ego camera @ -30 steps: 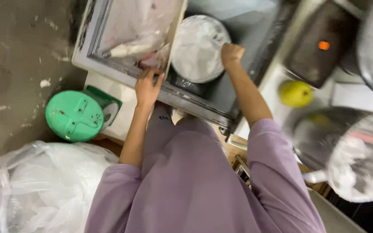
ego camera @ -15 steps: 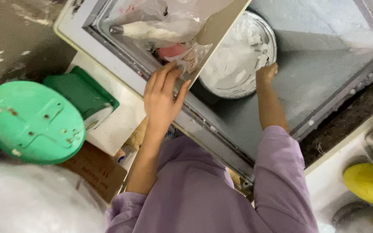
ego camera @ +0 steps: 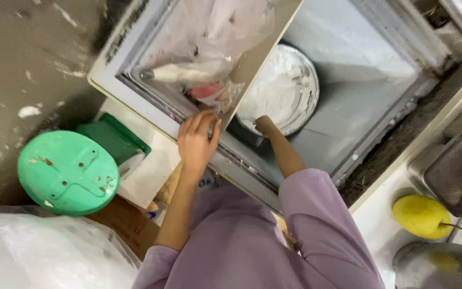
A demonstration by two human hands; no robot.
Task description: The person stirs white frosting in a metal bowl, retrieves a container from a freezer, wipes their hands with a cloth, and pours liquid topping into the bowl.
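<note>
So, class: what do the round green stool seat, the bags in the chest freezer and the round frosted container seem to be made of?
Green stool seat: moulded plastic, matt and scuffed, with moulded ribs and holes.
Bags: thin clear plastic film, crinkled and glossy.
Round container, by the right hand: probably metal, judging by its thin shiny rim, though frost hides most of it.
The left hand rests on the freezer rim.

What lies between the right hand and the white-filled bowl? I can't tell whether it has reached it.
Nothing visible: the right hand is already at the near rim of the bowl, inside the chest freezer.
</note>
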